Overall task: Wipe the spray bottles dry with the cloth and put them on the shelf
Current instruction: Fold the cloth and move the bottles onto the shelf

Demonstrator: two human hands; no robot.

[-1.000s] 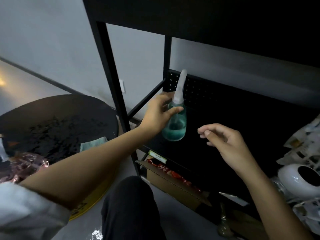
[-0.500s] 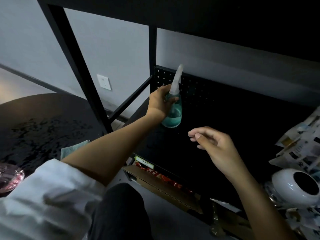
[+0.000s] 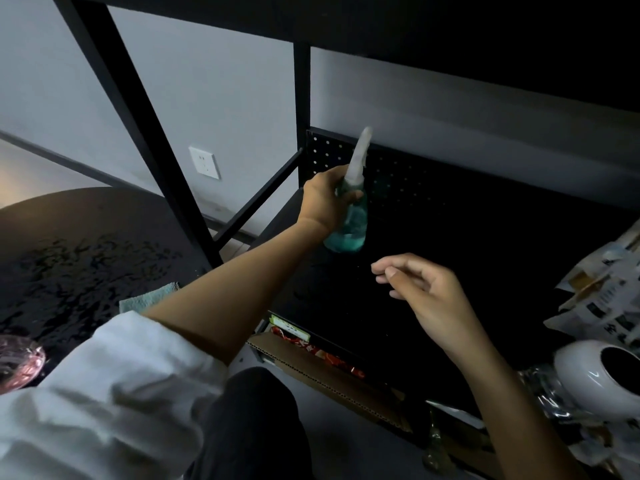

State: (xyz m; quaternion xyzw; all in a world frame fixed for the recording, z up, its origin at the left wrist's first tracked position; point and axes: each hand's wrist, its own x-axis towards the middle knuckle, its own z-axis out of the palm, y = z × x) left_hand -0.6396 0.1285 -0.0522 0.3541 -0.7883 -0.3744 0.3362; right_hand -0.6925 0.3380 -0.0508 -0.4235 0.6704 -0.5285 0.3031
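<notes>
A teal spray bottle (image 3: 350, 227) with a pale, tall nozzle stands upright at the back left of the black shelf (image 3: 450, 258), close to its perforated back panel. My left hand (image 3: 323, 202) is wrapped around the bottle's neck and upper body. Whether the bottle's base touches the shelf board I cannot tell. My right hand (image 3: 426, 292) hovers over the shelf's middle with fingers loosely curled and nothing in it. A light green cloth (image 3: 149, 297) lies on the round black table, partly hidden behind my left forearm.
The round black table (image 3: 86, 251) at the left is wet. A pink glass object (image 3: 19, 362) sits at its near edge. On the shelf's right end lie printed bags (image 3: 602, 296) and a white ceramic vessel (image 3: 602, 379). An open cardboard box (image 3: 329, 372) sits below the shelf.
My left hand has carried the bottle further back and deeper onto the shelf, toward the perforated panel. My right hand has stayed almost still over the shelf.
</notes>
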